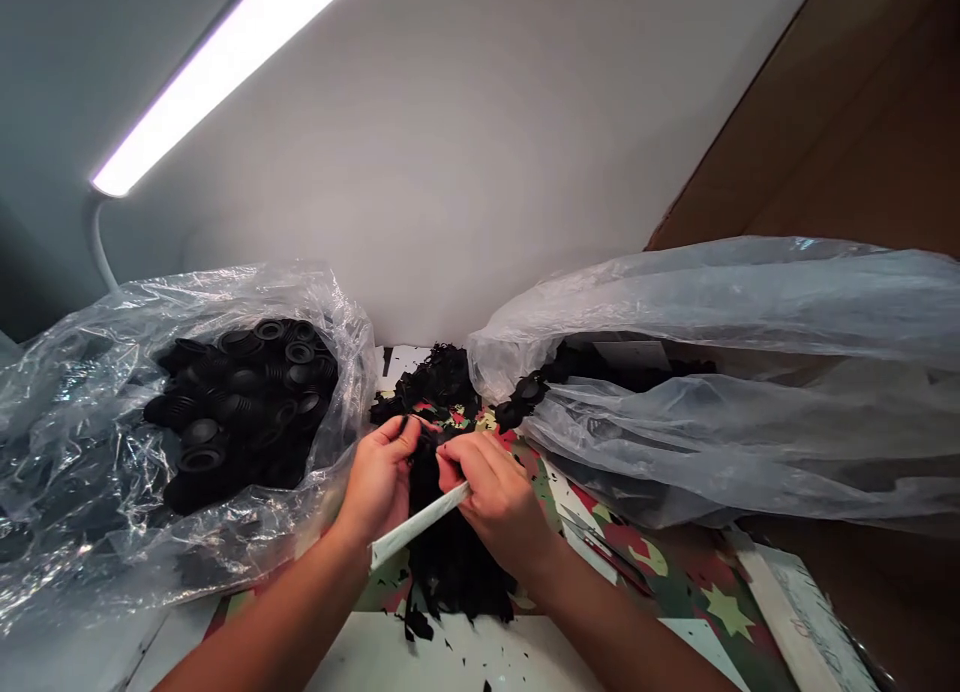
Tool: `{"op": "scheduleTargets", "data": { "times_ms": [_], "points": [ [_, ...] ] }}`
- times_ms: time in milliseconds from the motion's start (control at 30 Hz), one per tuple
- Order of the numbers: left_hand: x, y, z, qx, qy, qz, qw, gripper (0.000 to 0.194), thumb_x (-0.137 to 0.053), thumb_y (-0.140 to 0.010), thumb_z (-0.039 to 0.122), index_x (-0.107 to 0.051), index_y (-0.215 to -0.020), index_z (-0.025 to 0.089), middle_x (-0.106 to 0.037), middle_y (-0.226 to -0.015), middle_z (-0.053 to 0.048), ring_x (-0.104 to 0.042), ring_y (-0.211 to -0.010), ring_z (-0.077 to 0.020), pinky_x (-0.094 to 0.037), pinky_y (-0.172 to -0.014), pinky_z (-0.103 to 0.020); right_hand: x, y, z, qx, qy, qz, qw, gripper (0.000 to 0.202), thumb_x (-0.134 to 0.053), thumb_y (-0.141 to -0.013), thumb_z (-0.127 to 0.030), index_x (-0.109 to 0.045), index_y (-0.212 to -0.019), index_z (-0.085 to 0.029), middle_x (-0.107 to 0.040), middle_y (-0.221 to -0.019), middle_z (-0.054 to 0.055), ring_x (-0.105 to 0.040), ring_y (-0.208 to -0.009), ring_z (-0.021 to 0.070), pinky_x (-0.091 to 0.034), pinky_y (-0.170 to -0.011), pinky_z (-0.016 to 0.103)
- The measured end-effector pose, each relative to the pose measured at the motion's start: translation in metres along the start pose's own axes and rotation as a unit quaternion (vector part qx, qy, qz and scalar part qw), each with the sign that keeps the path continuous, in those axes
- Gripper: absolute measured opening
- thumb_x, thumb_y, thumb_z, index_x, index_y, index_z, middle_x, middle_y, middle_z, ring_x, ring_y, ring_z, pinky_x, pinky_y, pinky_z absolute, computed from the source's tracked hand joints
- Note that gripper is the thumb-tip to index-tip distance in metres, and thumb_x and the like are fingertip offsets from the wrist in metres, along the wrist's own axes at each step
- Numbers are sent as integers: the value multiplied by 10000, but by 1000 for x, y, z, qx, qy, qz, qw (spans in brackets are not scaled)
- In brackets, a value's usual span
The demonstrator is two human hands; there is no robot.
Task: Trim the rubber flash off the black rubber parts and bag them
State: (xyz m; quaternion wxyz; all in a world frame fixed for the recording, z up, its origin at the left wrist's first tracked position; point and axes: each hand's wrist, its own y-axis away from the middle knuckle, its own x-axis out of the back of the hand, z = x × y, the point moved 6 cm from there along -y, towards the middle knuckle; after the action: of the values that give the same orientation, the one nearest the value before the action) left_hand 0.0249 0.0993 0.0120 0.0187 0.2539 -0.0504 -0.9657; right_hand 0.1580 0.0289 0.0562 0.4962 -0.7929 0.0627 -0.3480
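My left hand (379,477) is closed with thumb and fingers pinched on a small black piece, partly hidden by the fingers. Close beside it, my right hand (495,492) is wrapped round a pale, flat-sided handle (420,524) that slants down to the left; the tool's working end is hidden. Beneath both hands lies a heap of thin black scraps (461,572). Behind them is another pile of black scraps (442,377). To the left, a clear plastic bag (67,442) lies open around many ribbed black rubber-like parts (247,402).
A second clear bag (712,442) on the right holds black parts, some spilling from its mouth. Scissors or a similar tool (611,552) lie on the patterned cover (682,572). A cardboard box (847,122) stands right; a lit lamp (225,77) hangs upper left.
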Motion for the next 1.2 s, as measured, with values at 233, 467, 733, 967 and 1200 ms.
{"op": "scheduleTargets", "data": {
  "times_ms": [233,467,733,967,1200],
  "points": [
    [-4,1,17,4,32,-77,996,439,-923,-609,447,-754,-900,165,-770,-834,-55,-707,-806,-202,-543,-773,-298,-9,8,6,-69,-69,-42,994,196,-512,-1002,-178,-593,-830,-225,-632,-742,14,-611,-678,161,-484,-609,276],
    [-21,17,9,38,46,-158,986,442,-928,-643,379,-775,-1020,208,-795,-970,-65,-698,-962,-198,-501,-905,-287,2,5,27,-160,-106,16,981,227,-599,-918,-157,-518,-720,-231,-560,-790,-1,-562,-670,141,-459,-591,250],
    [-15,12,17,-61,-50,-120,990,453,-940,-600,397,-795,-992,221,-762,-1070,-65,-629,-1061,-227,-458,-951,-287,-3,9,37,-278,-204,-8,939,240,-519,-998,-329,-644,-825,-219,-622,-667,-23,-579,-606,143,-434,-562,247],
    [-9,16,19,-106,-174,-76,976,302,-877,-682,340,-780,-938,211,-739,-948,-31,-638,-912,-186,-487,-820,-254,16,11,45,-290,-243,90,921,601,-220,-1076,-468,-730,-858,-238,-665,-870,34,-621,-732,157,-504,-676,285],
    [-5,11,13,-91,-122,-55,987,304,-908,-633,334,-750,-841,179,-717,-795,3,-621,-709,-125,-504,-694,-223,14,14,35,-244,-248,99,932,57,-643,-950,-277,-609,-987,-251,-761,-920,11,-742,-755,162,-579,-698,283]
  ]
}}
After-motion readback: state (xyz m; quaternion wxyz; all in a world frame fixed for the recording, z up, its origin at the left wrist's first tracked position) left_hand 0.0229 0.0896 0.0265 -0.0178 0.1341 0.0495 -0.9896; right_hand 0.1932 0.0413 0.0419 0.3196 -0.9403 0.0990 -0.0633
